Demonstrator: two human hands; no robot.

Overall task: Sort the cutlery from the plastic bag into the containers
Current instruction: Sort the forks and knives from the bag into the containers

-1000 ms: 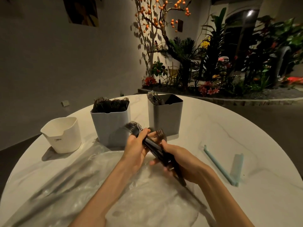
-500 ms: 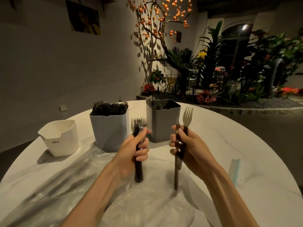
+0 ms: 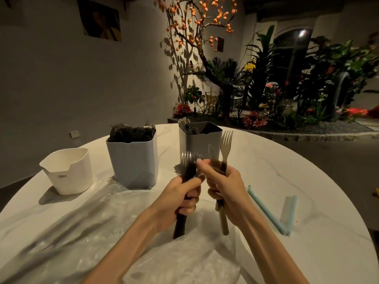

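Note:
My left hand [image 3: 185, 194] grips a bunch of dark-handled forks [image 3: 189, 160], held upright over the clear plastic bag [image 3: 143, 253]. My right hand [image 3: 224, 187] holds a fork [image 3: 226, 144] and a knife [image 3: 212, 153] upright, its fingertips touching the forks in my left hand. Behind stand three containers: a white one [image 3: 67, 171] at the left showing no cutlery, a pale one [image 3: 133, 160] packed with forks, and a grey one [image 3: 200, 138] with a few pieces leaning in its left corner.
A light blue bag clip [image 3: 272, 212] lies open on the round white table [image 3: 307, 181] to the right of my hands. The table's edge curves close behind the containers; a wall and a planted bed lie beyond.
Both hands rose from a crossed bundle low over the bag to holding cutlery upright and apart; now the right hand has moved left to touch the left hand's forks.

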